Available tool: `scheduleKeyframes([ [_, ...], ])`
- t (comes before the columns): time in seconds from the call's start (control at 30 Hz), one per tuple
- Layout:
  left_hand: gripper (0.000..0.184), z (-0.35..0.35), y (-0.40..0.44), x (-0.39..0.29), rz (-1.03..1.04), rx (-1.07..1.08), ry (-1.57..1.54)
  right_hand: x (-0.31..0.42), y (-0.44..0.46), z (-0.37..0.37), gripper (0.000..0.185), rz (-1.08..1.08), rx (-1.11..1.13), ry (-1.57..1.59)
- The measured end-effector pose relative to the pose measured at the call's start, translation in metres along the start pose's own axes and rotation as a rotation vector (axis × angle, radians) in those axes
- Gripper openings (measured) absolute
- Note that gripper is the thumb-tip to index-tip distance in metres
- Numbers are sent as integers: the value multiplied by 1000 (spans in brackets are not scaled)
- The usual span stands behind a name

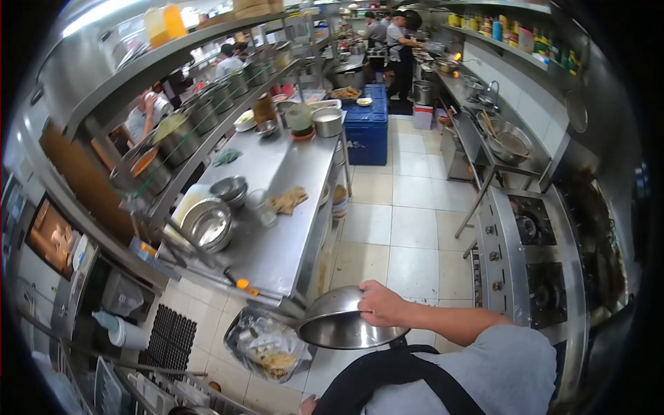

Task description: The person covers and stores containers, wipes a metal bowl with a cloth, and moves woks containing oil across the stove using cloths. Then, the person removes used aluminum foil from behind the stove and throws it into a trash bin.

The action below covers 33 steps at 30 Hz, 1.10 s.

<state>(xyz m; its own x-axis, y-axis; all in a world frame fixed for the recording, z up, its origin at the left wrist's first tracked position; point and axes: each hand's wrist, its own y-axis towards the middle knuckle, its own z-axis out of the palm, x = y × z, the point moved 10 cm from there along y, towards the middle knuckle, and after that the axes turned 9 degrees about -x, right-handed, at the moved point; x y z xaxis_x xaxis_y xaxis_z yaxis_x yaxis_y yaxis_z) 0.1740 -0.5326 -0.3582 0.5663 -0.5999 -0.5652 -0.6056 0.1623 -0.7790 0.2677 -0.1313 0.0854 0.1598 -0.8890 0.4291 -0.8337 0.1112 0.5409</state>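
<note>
A large steel bowl (332, 319) is tilted with its opening facing down, beside a bin lined with a clear bag (266, 346) that has food scraps in it. My right hand (380, 304) is closed on the bowl's right edge. Only a small part of my left hand (309, 404) shows at the bottom edge, near my apron, and its fingers cannot be made out. Several steel bowls (209, 225), a clear container (261, 207) and a brown cloth (289, 200) lie on the steel table (266, 252) ahead to the left.
A tiled floor aisle (413, 225) runs ahead to a blue chest (366, 131). Gas burners (532, 225) line the right. A shelf with metal pots (176, 138) overhangs the table. A person in a dark apron (401, 52) stands at the far stove. A black mat (171, 339) lies lower left.
</note>
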Motion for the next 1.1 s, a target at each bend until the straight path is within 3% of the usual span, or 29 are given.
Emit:
scheduleKeyframes([
  [0.13, 28, 129, -3, -112, 277, 137, 375, -88, -54, -49, 17, 218, 29, -156],
  [0.23, 27, 207, -9, -242, 537, 121, 536, -138, -92, -107, 17, 329, -56, -177],
  [0.27, 30, 233, -30, -308, 890, 55, 579, -155, -102, -126, 17, 383, -100, -194],
  [0.33, 39, 272, -41, -396, 917, 24, 592, -185, -124, -152, 16, 449, -122, -191],
  [0.4, 47, 304, -78, -493, 1113, -120, 755, -215, -143, -188, 16, 558, -273, -282],
  [0.47, 48, 319, -112, -577, 1167, -198, 610, -242, -160, -214, 13, 607, -349, -330],
  [0.5, 56, 323, -84, -606, 1287, -361, 633, -259, -166, -223, 13, 647, -358, -338],
  [0.57, 64, 326, -53, -658, 1231, -532, 674, -287, -182, -241, 12, 669, -419, -398],
  [0.7, 60, 328, -6, -727, 1186, -753, 627, -352, -210, -276, 17, 943, -591, -390],
  [0.77, 59, 326, 13, -748, 931, -963, 734, -384, -212, -287, 18, 947, -643, -378],
  [0.83, 52, 314, 48, -762, 840, -1307, 786, -416, -206, -294, 20, 981, -716, -382],
  [0.9, 40, 304, 45, -777, 724, -1251, 829, -451, -191, -308, 21, 983, -757, -331],
  [0.93, 28, 301, 66, -783, 669, -1385, 944, -465, -184, -323, 22, 990, -780, -317],
  [1.0, 28, 309, 72, -804, 716, -1243, 923, -480, -143, -351, 24, 1102, -830, -306],
  [1.03, 28, 325, 84, -815, 769, -1198, 952, -500, -136, -361, 24, 1142, -871, -292],
  [1.1, 27, 349, 86, -845, 1115, -986, 486, -536, -135, -371, 24, 1189, -949, -251],
])
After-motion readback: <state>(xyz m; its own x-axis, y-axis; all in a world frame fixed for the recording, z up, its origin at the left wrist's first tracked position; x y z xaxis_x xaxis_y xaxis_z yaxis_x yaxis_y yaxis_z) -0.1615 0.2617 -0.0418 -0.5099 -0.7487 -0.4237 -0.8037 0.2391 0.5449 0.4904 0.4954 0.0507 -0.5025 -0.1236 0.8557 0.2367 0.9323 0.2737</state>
